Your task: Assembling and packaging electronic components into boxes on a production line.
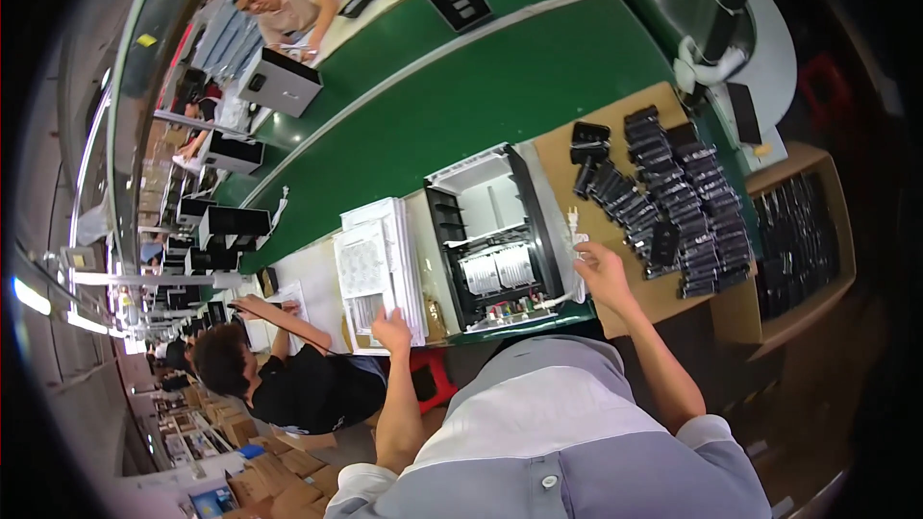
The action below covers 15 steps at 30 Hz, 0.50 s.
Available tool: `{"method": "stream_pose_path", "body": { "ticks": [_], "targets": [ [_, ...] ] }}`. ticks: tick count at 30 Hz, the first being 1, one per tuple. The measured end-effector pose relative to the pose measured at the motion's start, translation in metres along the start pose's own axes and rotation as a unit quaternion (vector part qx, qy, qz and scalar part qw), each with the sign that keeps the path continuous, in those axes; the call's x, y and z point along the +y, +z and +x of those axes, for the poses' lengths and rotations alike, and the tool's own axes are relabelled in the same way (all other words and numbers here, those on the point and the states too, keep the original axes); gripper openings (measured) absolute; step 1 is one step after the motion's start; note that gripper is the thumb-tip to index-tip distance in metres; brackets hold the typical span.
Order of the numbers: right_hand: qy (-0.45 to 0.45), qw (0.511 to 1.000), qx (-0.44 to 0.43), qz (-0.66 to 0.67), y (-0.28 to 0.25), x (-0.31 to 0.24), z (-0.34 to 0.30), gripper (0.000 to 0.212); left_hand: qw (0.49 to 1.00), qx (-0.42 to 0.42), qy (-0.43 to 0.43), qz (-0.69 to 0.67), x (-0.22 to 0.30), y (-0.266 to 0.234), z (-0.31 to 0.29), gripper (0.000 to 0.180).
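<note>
In front of me an appliance housing (486, 231) with black sides and a white interior lies open, its parts and a wired circuit board showing at the near end. To its left is a stack of white plastic panels (409, 264). My left hand (392, 332) has its fingers closed at the near edge of a white panel (365, 264) on that stack. My right hand (603, 274), beside the housing's right side, pinches a white power cord (580, 239). The cord's two-pin plug (573, 216) sticks up beyond the fingers.
Many black plastic-wrapped parts (663, 183) cover a cardboard sheet (562, 159) on the right. A cardboard box (832, 221) of similar parts stands beyond. A green conveyor belt (404, 125) runs across the far side. One co-worker (298, 380) sits close at my left; another (293, 14) sits across.
</note>
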State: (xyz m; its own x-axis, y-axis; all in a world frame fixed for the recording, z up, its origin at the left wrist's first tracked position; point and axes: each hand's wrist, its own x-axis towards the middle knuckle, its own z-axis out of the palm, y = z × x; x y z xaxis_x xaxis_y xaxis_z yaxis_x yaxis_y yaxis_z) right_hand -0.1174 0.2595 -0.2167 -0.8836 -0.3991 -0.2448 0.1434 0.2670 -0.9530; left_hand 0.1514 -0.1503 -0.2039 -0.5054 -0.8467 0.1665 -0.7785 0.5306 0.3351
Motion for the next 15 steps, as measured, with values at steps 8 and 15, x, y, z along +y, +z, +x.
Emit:
{"method": "stream_pose_path", "body": {
  "ticks": [8,15],
  "targets": [
    [0.014,0.999,0.022,0.038,-0.021,-0.025,-0.021,0.027,0.989,0.094,0.115,-0.002,0.074,-0.141,-0.005,0.022],
    [-0.286,0.957,0.047,-0.016,-0.016,-0.160,0.011,0.082,0.954,-0.021,0.287,-0.081,0.207,-0.236,0.028,0.015]
  ]
}}
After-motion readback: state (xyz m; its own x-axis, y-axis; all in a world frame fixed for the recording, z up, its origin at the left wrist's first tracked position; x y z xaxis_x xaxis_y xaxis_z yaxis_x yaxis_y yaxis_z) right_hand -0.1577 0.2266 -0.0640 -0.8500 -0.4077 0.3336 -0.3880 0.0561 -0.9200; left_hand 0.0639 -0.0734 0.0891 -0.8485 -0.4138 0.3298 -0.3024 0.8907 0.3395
